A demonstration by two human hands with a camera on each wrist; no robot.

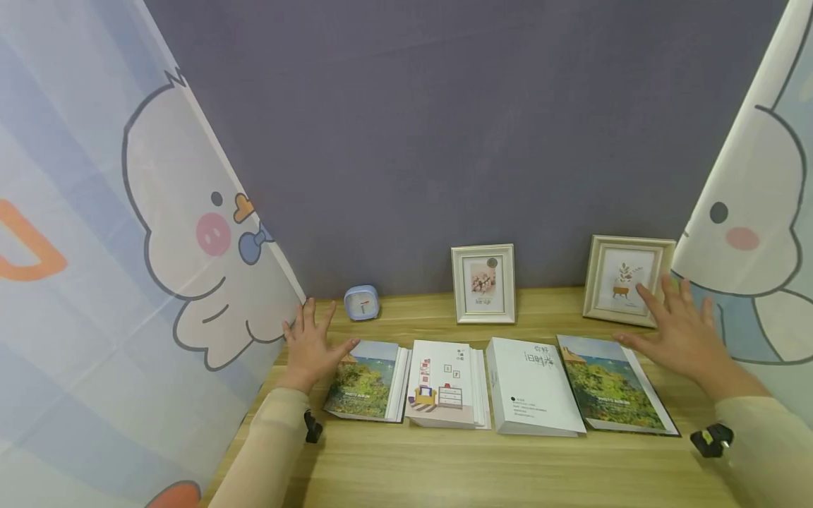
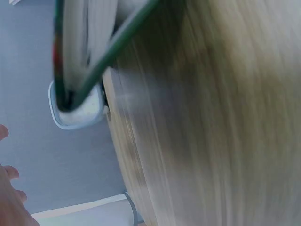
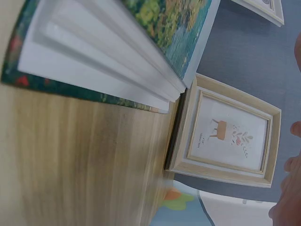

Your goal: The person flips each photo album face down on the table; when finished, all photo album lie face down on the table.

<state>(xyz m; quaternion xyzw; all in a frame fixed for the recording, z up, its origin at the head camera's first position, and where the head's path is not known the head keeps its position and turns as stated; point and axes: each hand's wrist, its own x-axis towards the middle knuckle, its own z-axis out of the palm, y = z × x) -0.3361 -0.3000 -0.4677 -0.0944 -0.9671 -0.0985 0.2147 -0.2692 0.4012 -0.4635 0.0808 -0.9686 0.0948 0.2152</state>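
Four upright albums form a row between my hands. At the left end is a garden-picture photo album [image 1: 362, 384], then a white album with a drawn armchair and dresser [image 1: 441, 377], a plain white album with dark lettering [image 1: 533, 384], and a second garden-picture photo album [image 1: 612, 381]. My left hand [image 1: 311, 353] has its fingers spread beside the left album, thumb over its top corner. Fingers apart, my right hand [image 1: 682, 335] hovers near the right album and overlaps the wooden picture frame [image 1: 591, 282] in the head view. Neither hand holds anything.
A small blue alarm clock [image 1: 362, 303] stands behind the left album. A cream picture frame [image 1: 484, 284] stands at the back middle of the wooden table [image 1: 483, 469]. Grey cloth [image 1: 457, 141] hangs behind, with cartoon-print curtains [image 1: 82, 233] on both sides.
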